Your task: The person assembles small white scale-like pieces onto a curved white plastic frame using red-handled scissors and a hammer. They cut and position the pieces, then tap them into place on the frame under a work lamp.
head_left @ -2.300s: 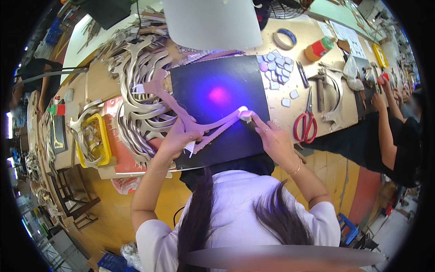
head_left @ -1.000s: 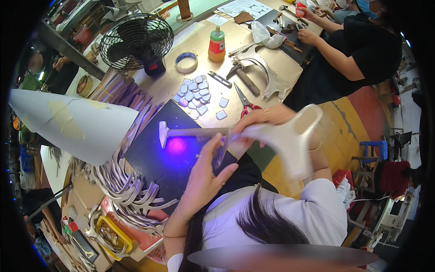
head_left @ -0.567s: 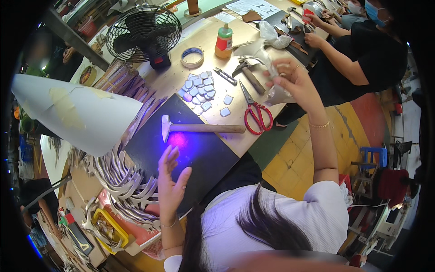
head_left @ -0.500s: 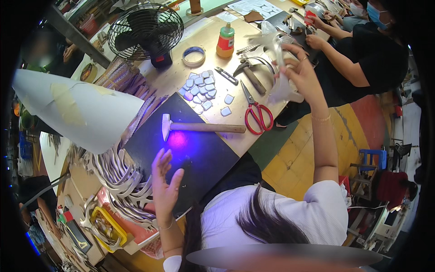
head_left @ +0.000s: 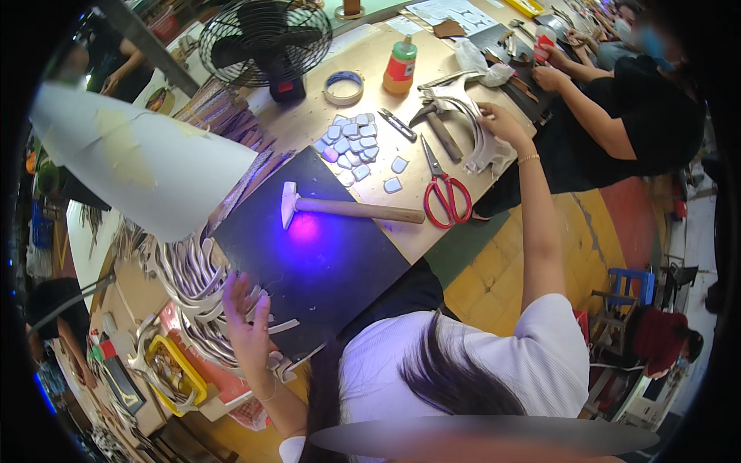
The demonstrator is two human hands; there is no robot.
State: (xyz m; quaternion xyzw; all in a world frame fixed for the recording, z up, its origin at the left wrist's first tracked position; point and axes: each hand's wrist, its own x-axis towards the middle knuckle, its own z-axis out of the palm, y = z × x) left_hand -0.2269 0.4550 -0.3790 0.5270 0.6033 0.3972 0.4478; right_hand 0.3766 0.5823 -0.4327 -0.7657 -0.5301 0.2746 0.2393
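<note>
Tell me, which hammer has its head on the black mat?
The wooden-handled hammer beside the red scissors. The other hammer lies on bare table.

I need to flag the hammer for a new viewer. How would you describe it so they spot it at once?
Find the black mat in the middle of the bench, with a purple glow on it. The hammer lies along the mat's far edge, its pale metal head to the left and wooden handle running right toward the red scissors. It is the only wooden-handled tool on the mat.

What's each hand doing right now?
Left hand: open, fingers spread on the stack of curved cutouts.
Right hand: closed on a pale curved piece.
</note>
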